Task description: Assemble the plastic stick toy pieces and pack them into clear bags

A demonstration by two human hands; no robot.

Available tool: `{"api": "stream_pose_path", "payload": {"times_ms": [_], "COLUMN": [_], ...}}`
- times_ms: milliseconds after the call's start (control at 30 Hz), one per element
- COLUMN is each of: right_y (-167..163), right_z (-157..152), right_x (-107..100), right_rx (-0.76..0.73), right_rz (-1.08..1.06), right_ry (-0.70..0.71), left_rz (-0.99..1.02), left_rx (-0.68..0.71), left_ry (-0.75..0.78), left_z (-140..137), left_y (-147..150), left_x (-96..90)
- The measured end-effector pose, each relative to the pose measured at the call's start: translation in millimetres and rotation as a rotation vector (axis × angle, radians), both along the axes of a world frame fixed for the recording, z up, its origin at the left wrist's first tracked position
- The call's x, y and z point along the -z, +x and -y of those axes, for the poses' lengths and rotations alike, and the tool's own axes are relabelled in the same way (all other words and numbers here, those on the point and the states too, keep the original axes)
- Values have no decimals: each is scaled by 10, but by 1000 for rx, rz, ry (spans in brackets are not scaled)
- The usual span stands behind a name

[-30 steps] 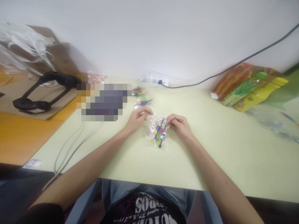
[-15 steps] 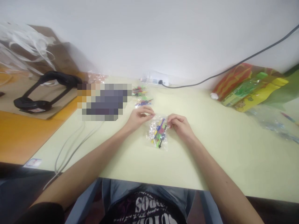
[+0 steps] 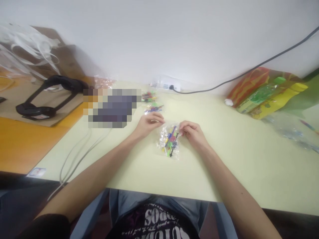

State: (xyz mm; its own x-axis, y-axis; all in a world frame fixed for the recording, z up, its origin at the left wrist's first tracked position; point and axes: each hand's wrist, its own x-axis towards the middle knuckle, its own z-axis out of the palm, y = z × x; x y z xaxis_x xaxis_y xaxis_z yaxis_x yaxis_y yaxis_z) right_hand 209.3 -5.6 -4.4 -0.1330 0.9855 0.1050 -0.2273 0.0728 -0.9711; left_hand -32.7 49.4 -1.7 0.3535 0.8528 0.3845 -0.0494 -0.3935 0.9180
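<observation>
A clear plastic bag [image 3: 169, 141] of small coloured plastic pieces, blue, green, red, yellow and black, lies on the pale table in front of me. My left hand [image 3: 150, 124] is at the bag's upper left corner, thumb and fingers pinched together on its edge. At the upper right side my right hand [image 3: 191, 131] has its fingers curled and closed on the bag's edge. The fingertips hide the gripped film.
Two more bags of coloured pieces [image 3: 153, 108] lie behind my left hand. A power strip [image 3: 169, 84] with a black cable stands by the wall. Snack packages [image 3: 271, 96] are at right, a blurred-out dark object [image 3: 112, 108] and black frame [image 3: 51, 96] at left.
Hands and bag keep almost the same place; the whole view has shifted very slightly. Both hands still pinch the bag's upper edge.
</observation>
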Motion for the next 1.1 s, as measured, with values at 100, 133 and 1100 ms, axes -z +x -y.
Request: {"api": "stream_pose_path", "payload": {"times_ms": [100, 133, 1100], "right_y": [4, 6, -1], "right_z": [-2, -4, 68], "right_x": [6, 9, -123], "right_rx": [4, 4, 54], "right_rz": [4, 5, 275], "right_ry": [2, 1, 74], "left_rz": [-6, -4, -58], "left_rx": [12, 13, 65], "left_ry": [3, 6, -10], "left_z": [-10, -14, 37], "left_y": [-9, -11, -33], "left_x": [2, 5, -110]}}
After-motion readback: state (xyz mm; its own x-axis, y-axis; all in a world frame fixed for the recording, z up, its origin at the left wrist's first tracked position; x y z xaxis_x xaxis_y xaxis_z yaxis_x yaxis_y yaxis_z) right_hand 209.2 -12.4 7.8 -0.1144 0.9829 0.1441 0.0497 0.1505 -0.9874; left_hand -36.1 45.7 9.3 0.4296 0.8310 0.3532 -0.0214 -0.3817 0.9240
